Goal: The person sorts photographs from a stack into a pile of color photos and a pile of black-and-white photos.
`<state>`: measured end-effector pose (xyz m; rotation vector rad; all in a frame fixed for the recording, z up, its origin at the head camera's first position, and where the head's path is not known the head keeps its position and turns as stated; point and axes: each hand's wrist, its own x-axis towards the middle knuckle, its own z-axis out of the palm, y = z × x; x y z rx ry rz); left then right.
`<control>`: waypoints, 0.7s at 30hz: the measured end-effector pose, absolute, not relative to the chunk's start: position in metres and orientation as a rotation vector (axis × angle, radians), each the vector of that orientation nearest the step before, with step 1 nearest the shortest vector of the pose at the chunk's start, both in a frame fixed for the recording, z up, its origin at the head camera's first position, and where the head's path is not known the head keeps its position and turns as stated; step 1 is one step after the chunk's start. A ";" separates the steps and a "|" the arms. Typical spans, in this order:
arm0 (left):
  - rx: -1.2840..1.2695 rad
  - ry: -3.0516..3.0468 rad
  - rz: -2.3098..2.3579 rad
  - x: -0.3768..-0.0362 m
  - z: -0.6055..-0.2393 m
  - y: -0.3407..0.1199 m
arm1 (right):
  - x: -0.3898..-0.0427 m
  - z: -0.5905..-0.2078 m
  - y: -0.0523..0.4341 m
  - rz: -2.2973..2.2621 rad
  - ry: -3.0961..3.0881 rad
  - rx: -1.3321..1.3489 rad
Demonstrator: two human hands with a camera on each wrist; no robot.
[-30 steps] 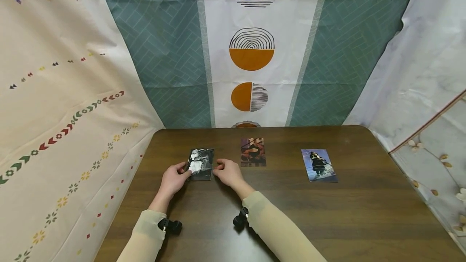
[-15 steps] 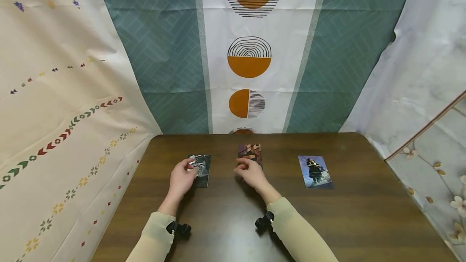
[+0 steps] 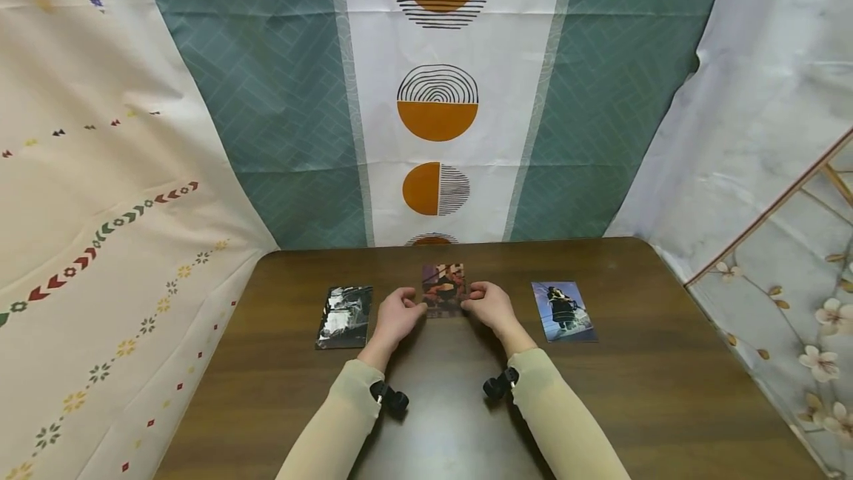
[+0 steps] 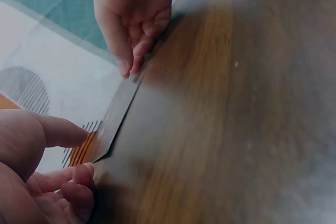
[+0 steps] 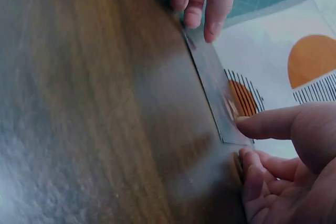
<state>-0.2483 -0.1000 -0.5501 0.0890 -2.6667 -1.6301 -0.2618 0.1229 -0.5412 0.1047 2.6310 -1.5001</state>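
A picture card with a dark, reddish-brown print lies on the wooden table, near its back edge. My left hand is at the card's left side and my right hand at its right side, both with curled fingers. In the right wrist view, the right thumb rests on the card and the fingertips sit right at its edge. The left wrist view has the left thumb and fingers around the near corner of the card. Only a thin slanted strip of its face shows there.
A black-and-white picture card lies to the left, and a blue-toned card showing a dark figure lies to the right. Patterned cloths hang behind and beside the table, including a teal and white one.
Both hands have left the black-and-white card. The right hand moved right first, then the left followed, and they now sit on either side of the middle card. The head view shifted slightly.
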 end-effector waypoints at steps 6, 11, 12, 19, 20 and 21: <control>0.138 -2.694 -1.606 -0.258 -0.556 -0.092 | -0.266 -0.542 0.122 -1.453 2.613 0.143; 0.223 -2.755 -1.481 -0.261 -0.555 -0.088 | -0.271 -0.540 0.117 -1.431 2.611 0.158; 0.233 -2.771 -1.452 -0.261 -0.555 -0.088 | -0.271 -0.540 0.117 -1.430 2.611 0.164; 0.257 -2.839 -1.377 -0.265 -0.556 -0.085 | -0.268 -0.536 0.115 -1.478 2.566 0.197; 0.250 -2.842 -1.373 -0.265 -0.556 -0.085 | -0.268 -0.536 0.114 -1.488 2.556 0.202; 0.242 -2.843 -1.370 -0.265 -0.555 -0.084 | -0.268 -0.535 0.114 -1.506 2.542 0.209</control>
